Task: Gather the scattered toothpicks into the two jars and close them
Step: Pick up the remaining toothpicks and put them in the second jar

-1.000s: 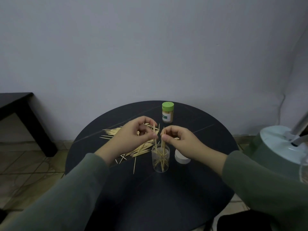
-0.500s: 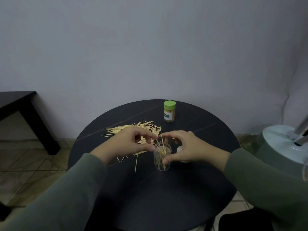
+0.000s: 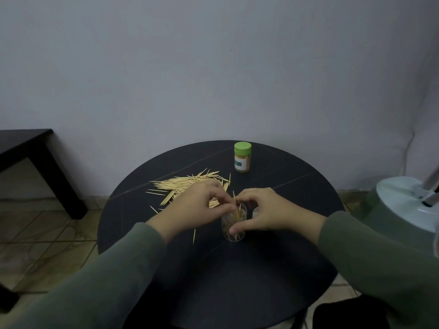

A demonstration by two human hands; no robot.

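Change: since half a second ago I see both hands lower and closer around the clear jar [image 3: 234, 227]; a second ago they were raised above its mouth with sticks held upright.
Left hand: my left hand [image 3: 197, 206] curls its fingertips at the jar's rim, apparently pinching a few toothpicks that stand in the mouth; the pinch itself is partly hidden.
Right hand: my right hand [image 3: 266, 213] wraps the jar, thumb low on the near wall and fingers arched over the far side, steadying it.
Clear jar: open, upright on the round black table [image 3: 166, 276], with a loose, sparse bundle of sticks leaning inside; far from full, I judge.
Green-lidded jar: [image 3: 242, 157] stands capped at the far edge, well apart from my hands, packed with sticks.
Loose toothpicks: the pile [image 3: 187, 184] lies left of the clear jar, partly under my left hand; one stray stick [image 3: 194, 236] lies nearer me.
White lid: [image 3: 256, 212] just right of the clear jar, mostly behind my right hand.
Handling: the sticks are light, stiff, sharp-tipped and roll easily; I judge it best to rake them parallel and pinch a bunch mid-length. The jar looks light and tippy, so it needs holding low.
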